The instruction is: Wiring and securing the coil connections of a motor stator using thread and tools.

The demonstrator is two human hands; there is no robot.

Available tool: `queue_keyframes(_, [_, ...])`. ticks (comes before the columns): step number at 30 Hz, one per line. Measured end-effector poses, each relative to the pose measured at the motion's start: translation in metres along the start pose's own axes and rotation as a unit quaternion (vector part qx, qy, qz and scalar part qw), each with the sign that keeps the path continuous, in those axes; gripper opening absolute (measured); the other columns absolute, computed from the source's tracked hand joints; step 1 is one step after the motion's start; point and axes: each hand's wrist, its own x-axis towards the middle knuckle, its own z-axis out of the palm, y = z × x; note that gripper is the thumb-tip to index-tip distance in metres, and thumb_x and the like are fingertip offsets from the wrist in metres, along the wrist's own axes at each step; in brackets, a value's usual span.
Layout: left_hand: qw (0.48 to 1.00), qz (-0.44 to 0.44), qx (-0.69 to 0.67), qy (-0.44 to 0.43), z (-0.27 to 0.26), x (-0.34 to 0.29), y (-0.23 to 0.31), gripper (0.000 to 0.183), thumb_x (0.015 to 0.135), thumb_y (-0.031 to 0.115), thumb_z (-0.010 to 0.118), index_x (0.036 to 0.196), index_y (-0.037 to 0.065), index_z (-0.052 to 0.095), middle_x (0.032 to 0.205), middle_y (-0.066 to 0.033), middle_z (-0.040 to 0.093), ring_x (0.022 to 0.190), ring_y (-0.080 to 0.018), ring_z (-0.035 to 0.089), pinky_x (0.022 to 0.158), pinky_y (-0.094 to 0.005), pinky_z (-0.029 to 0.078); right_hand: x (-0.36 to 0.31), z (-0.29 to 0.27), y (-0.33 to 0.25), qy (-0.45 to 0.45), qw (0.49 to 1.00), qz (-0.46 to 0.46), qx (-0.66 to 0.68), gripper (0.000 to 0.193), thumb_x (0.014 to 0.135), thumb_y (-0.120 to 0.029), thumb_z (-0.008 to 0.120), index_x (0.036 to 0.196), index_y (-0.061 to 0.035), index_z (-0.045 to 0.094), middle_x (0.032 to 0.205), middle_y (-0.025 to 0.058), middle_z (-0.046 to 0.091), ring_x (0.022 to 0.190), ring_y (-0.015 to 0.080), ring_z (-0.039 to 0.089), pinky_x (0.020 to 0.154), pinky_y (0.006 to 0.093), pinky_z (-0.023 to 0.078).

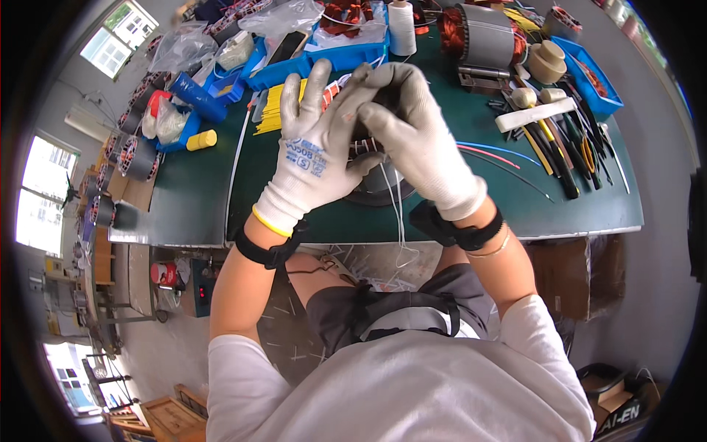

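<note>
My gloved left hand (309, 151) has its outer fingers stretched upward and apart, its inner fingers reaching toward my right hand. Its thumb lies by a dark coil end laced with white cord (364, 146). My gloved right hand (423, 136) is closed, thumb and fingers bent together over the same spot; what they pinch is hidden. A thin white cord (401, 221) hangs in loops below the hands, past the table edge. Beneath them is a dark round piece (366, 195), mostly covered. Blue, red and black lead wires (492, 153) stretch out to the right.
Yellow strips (272, 110) lie left of my hands. Blue bins (346, 55) and a white thread spool (402, 29) stand behind. At the right are a large wound stator (482, 37), a mallet (524, 98), and scissors and tools (588, 156). A blue cylinder (197, 97) lies left.
</note>
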Motion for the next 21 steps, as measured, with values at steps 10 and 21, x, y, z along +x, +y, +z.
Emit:
queue_keyframes(10, [0.922, -0.158, -0.326, -0.134, 0.010, -0.009, -0.003, 0.076, 0.081, 0.013, 0.079, 0.149, 0.008, 0.044, 0.132, -0.0160, 0.062, 0.098, -0.0250, 0.071, 0.088, -0.0350, 0.055, -0.083, -0.038, 0.070, -0.030, 0.913, -0.058, -0.403, 0.016, 0.088, -0.003, 0.058, 0.104, -0.0039, 0.055, 0.086, 0.0191, 0.065, 0.080, 0.0394, 0.065, 0.070, 0.0450, 0.052])
queue_keyframes(21, [0.946, -0.126, -0.283, -0.099, 0.008, -0.012, 0.004, 0.061, 0.080, 0.014, 0.079, 0.137, 0.009, 0.057, 0.109, -0.0142, 0.074, 0.096, -0.0294, 0.071, 0.086, -0.0371, 0.053, -0.268, -0.202, 0.076, 0.210, 0.905, 0.167, 0.331, 0.019, 0.101, -0.024, 0.061, 0.114, -0.0113, 0.060, 0.073, -0.0070, 0.040, 0.056, 0.0047, 0.034, 0.050, 0.0217, 0.030])
